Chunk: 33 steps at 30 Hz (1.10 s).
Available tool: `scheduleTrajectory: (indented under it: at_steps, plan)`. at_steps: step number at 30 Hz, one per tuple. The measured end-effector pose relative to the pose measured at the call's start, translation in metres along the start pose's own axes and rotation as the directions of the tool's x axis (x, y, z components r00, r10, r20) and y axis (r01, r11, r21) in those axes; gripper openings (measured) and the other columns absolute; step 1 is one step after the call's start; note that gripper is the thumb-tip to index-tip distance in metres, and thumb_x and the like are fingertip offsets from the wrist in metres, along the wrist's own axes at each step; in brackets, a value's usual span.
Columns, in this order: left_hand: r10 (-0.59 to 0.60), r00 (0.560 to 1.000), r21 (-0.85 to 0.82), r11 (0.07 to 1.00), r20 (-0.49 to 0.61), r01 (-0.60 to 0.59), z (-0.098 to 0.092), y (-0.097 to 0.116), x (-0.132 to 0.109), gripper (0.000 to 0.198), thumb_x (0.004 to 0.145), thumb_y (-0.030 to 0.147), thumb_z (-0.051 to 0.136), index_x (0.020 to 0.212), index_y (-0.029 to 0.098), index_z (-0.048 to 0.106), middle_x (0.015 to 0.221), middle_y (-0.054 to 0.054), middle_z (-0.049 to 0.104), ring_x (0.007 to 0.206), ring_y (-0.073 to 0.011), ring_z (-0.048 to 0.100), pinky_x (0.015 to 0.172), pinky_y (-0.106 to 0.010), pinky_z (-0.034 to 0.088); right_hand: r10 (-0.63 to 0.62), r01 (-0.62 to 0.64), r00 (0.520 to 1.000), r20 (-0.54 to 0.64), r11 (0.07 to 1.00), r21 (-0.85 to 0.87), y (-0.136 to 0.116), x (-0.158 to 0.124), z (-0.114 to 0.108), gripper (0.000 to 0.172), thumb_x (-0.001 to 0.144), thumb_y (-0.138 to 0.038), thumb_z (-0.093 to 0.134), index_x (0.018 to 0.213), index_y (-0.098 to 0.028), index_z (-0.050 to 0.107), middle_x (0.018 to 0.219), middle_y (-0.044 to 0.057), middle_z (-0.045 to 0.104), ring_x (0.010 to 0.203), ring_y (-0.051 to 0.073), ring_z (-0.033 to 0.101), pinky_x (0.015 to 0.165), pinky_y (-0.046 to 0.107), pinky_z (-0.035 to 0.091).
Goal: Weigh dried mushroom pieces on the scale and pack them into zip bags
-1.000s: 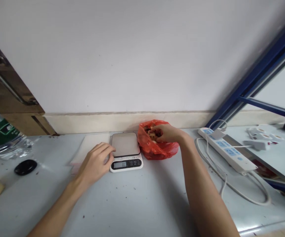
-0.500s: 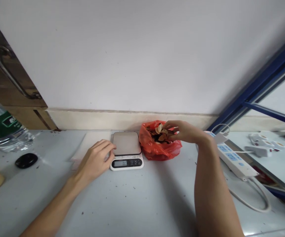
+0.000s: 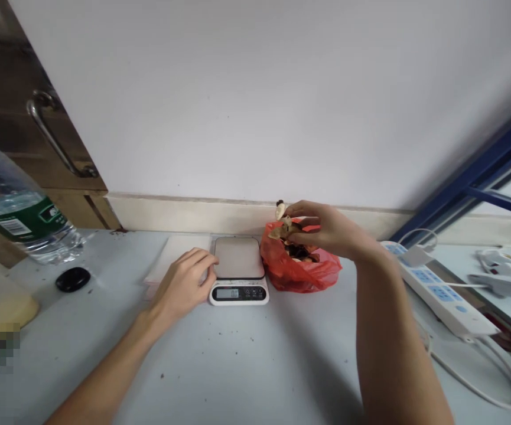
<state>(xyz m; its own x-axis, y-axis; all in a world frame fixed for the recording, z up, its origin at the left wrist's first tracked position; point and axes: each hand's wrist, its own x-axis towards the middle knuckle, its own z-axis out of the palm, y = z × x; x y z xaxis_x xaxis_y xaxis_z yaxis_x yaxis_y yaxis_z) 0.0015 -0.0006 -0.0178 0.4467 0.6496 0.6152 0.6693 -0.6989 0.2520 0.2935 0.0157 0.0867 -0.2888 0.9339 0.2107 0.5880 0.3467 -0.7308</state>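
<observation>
My right hand [image 3: 321, 227] is closed on a clump of dried brown and tan pieces [image 3: 284, 224], held just above the open red plastic bag [image 3: 302, 268] that holds more of them. Left of the bag stands a small white digital kitchen scale [image 3: 239, 268] with a bare platform and a lit display. My left hand [image 3: 183, 282] rests on the table with fingers loosely curled, fingertips against the scale's left edge, lying partly over a flat stack of clear bags [image 3: 173, 260].
A large water bottle [image 3: 20, 206] lies at the far left, with a black cap [image 3: 73, 278] near it. A white power strip [image 3: 436, 289] and its cord run along the right. A wooden cabinet door with a metal handle [image 3: 55, 136] stands at the back left.
My right hand has risen out of the red bag with a pinch of dried pieces and now holds them above it. The left hand has stayed by the scale.
</observation>
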Motion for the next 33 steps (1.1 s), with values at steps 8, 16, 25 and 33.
scheduleTrajectory:
  at_steps: [8, 16, 25, 33]
  plan:
    - [-0.158, 0.984, 0.069, 0.984, -0.076, 0.164, 0.000, -0.009, -0.001, 0.029, 0.088, 0.014, 0.046, 0.103, 0.021, 0.070, 0.097, -0.005, 0.076, 0.092, -0.0231, 0.071, 0.082, -0.034, 0.058, 0.085, -0.088, 0.988, 0.125, 0.996, 0.015, -0.025, 0.016, 0.061, 0.028, 0.070, -0.001, 0.063, 0.089, -0.020, 0.072, 0.089, 0.004, 0.079, 0.082, 0.018, 0.074, 0.064, 0.022, 0.054]
    - [-0.193, 0.981, 0.076, 0.978, -0.010, 0.193, -0.002, -0.011, -0.002, 0.032, 0.089, 0.017, 0.047, 0.112, 0.021, 0.070, 0.105, -0.007, 0.076, 0.098, -0.0250, 0.070, 0.087, -0.037, 0.059, 0.184, -0.114, 0.968, 0.169, 0.927, -0.356, -0.026, 0.029, 0.096, 0.037, 0.066, -0.005, 0.071, 0.099, -0.019, 0.080, 0.092, 0.010, 0.080, 0.075, 0.022, 0.071, 0.060, 0.026, 0.050]
    - [-0.170, 0.985, 0.096, 0.981, 0.032, 0.166, -0.001, -0.013, -0.003, 0.029, 0.093, 0.020, 0.045, 0.108, 0.021, 0.069, 0.103, -0.007, 0.076, 0.099, -0.0242, 0.070, 0.087, -0.037, 0.059, 0.148, -0.114, 0.981, 0.128, 0.964, -0.242, -0.016, 0.033, 0.088, 0.022, 0.083, -0.023, 0.073, 0.104, -0.016, 0.080, 0.096, 0.012, 0.082, 0.088, 0.025, 0.076, 0.077, 0.032, 0.055]
    - [-0.220, 0.972, 0.089, 0.973, 0.077, 0.213, -0.001, -0.008, -0.002, 0.031, 0.094, 0.024, 0.041, 0.107, 0.020, 0.069, 0.105, -0.008, 0.075, 0.101, -0.0257, 0.070, 0.088, -0.039, 0.059, 0.156, -0.125, 0.983, 0.099, 0.957, -0.262, -0.019, 0.035, 0.087, 0.035, 0.085, -0.004, 0.065, 0.118, -0.013, 0.075, 0.111, 0.014, 0.080, 0.104, 0.025, 0.076, 0.090, 0.032, 0.057]
